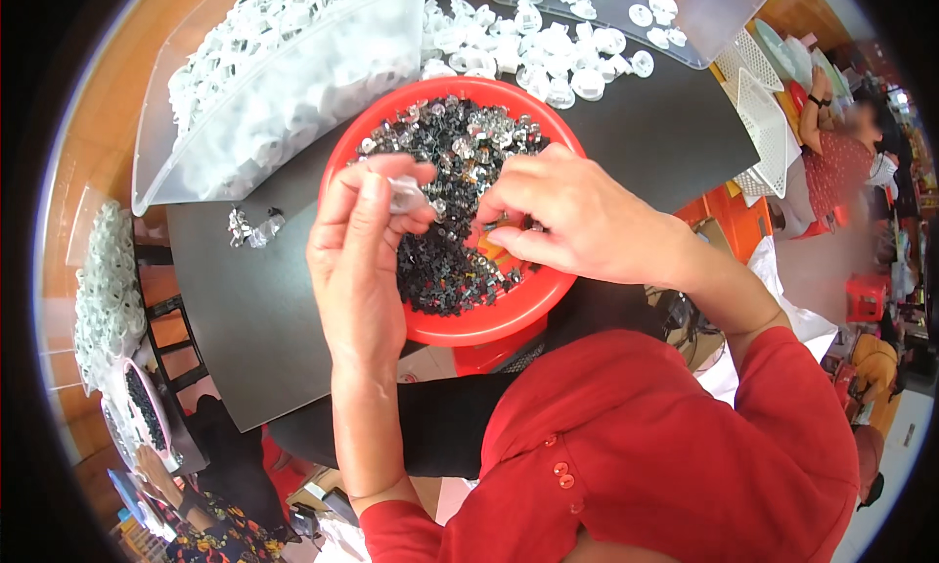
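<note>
My left hand (pixel 367 235) is closed on a small white plastic part (pixel 403 193), pinched between thumb and fingers above the left side of a round red basin (pixel 460 326). Over the basin's right side, my right hand (pixel 572 216) bends its fingers down among the small parts, thumb close to the fingertips. Whatever may be between those fingertips is too small to make out. Heaped in the basin are little black pieces (pixel 430 274) and, toward the far side, clear and shiny pieces (pixel 489 128). The basin's red bottom shows near my right fingertips.
A large translucent bin (pixel 293 123) of white parts stands at the far left of the dark table (pixel 264 309). Loose white parts (pixel 558 59) spread beyond the basin, and a few clear pieces (pixel 256 228) lie left. Other people work at the left and right edges, near white baskets (pixel 763 133).
</note>
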### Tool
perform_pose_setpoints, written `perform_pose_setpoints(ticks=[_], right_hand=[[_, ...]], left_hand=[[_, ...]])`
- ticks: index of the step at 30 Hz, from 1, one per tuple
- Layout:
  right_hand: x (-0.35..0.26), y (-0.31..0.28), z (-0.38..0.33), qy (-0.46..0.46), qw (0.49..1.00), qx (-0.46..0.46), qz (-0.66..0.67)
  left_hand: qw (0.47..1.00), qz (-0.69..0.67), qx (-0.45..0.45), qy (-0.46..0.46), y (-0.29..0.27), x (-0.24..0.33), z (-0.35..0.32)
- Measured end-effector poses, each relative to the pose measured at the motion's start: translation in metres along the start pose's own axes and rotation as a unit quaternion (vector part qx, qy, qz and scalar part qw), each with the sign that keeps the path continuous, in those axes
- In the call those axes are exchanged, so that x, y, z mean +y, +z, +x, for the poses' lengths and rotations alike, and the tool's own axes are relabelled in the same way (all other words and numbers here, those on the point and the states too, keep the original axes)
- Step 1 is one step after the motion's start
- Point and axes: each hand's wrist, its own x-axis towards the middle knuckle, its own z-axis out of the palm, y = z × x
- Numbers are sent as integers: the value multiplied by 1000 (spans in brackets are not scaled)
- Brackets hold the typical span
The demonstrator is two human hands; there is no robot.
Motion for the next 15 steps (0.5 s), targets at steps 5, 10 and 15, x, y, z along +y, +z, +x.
perform_pose_setpoints(ticks=[5,10,15], right_hand=[[-4,-21,16,-70,982,167,58],[-3,-21,20,-98,975,181,87],[-2,-16,28,-123,970,185,99]], left_hand=[[998,2,-32,-55,6,-3,-3],[982,-118,-74,-131,14,-3,-6],[971,-176,-83,-140,8,-1,-6]])
